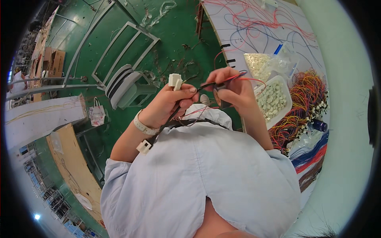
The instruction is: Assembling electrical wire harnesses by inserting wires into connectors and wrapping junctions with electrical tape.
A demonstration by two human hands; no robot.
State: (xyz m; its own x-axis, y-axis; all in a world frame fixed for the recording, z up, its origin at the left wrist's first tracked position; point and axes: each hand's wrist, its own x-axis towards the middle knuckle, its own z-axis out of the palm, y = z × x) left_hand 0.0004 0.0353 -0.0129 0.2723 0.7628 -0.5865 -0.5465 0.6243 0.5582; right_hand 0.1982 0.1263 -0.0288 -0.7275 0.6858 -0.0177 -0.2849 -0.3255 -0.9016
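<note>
"As the left hand [172, 100] curls round a black-wrapped wire bundle [171, 116], how tight is its grip?"

"Its fingers are folded in and the thumb lies across them. A white plastic connector [174, 80] pokes out on the far side of that fist."

"And the right hand [236, 89]?"

"Half closed, with bent fingers and the thumb round a dark roll [222, 102], which looks like black tape. Red wires [248, 78] run past its fingertips. Something black spans the gap between the hands; whether it is tape or wire, I cannot tell."

"Where does the bundle lie?"

"In front of the pale shirt [198, 158], trailing to the near left, where a second white connector [144, 146] hangs just beside the wristband [142, 126]."

"What stands to the right?"

"A white tray [290, 104] of small pale connectors [273, 101], a plastic bag [283, 61] of similar pieces at its far side, and heaped multicoloured wires [303, 103] farther right."
</note>
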